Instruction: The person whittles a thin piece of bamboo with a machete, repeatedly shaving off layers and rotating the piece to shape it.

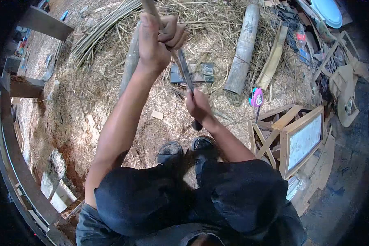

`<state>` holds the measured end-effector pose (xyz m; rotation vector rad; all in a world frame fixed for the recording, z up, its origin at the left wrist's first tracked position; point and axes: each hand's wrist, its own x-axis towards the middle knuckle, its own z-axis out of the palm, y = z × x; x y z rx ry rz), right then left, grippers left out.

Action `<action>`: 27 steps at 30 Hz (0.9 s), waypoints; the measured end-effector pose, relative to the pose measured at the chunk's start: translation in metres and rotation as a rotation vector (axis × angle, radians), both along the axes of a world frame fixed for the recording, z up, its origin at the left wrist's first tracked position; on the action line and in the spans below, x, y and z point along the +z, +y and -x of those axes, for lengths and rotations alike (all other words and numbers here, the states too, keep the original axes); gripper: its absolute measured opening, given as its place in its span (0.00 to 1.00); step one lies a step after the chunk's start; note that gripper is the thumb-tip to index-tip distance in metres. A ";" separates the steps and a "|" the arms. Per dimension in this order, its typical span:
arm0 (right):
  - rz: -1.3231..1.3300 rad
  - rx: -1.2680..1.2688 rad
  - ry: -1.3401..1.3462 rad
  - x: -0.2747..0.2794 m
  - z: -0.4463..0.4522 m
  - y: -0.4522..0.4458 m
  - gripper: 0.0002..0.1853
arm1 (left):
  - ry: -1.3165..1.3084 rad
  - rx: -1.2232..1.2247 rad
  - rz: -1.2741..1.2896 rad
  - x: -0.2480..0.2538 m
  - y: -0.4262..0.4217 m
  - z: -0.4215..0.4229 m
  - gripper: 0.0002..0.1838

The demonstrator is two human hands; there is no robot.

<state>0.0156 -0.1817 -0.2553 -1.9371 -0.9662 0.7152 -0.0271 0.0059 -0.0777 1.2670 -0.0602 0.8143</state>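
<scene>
My left hand (156, 43) is closed around a bamboo stick (149, 7), raised in front of me at the top middle. The stick slants down past the fist toward my other hand. Lower and to the right, my right hand (199, 107) grips a knife (185, 71) by its handle, whose dark end pokes out below the fist. Its long blade points up and lies against or very close to the stick's lower part; whether they touch, I cannot tell. Behind the blade a flat dark block (203, 72) lies on the shavings-covered ground.
Thick bamboo poles (242, 49) and a split piece (273, 57) lie ahead. A bundle of thin strips (106, 30) is at upper left. A pink tape measure (256, 97) sits by a wooden frame (285, 130) on the right. My sandalled feet (170, 149) are below my hands.
</scene>
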 end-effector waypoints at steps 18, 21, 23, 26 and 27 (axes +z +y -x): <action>-0.190 -0.058 0.491 0.050 0.009 0.013 0.13 | -0.016 0.024 0.023 -0.006 0.007 0.004 0.37; -0.133 0.054 0.267 0.065 0.002 0.012 0.12 | -0.059 0.041 0.039 -0.003 0.007 0.002 0.37; -0.222 0.034 -0.135 0.072 -0.001 0.015 0.14 | -0.037 0.069 0.036 -0.003 0.006 0.002 0.37; -0.260 0.013 -0.202 0.078 0.007 0.012 0.15 | -0.058 0.087 0.104 -0.003 -0.003 -0.001 0.37; -0.286 0.005 -0.199 0.073 0.009 0.010 0.15 | -0.033 0.110 0.078 -0.002 -0.005 0.000 0.37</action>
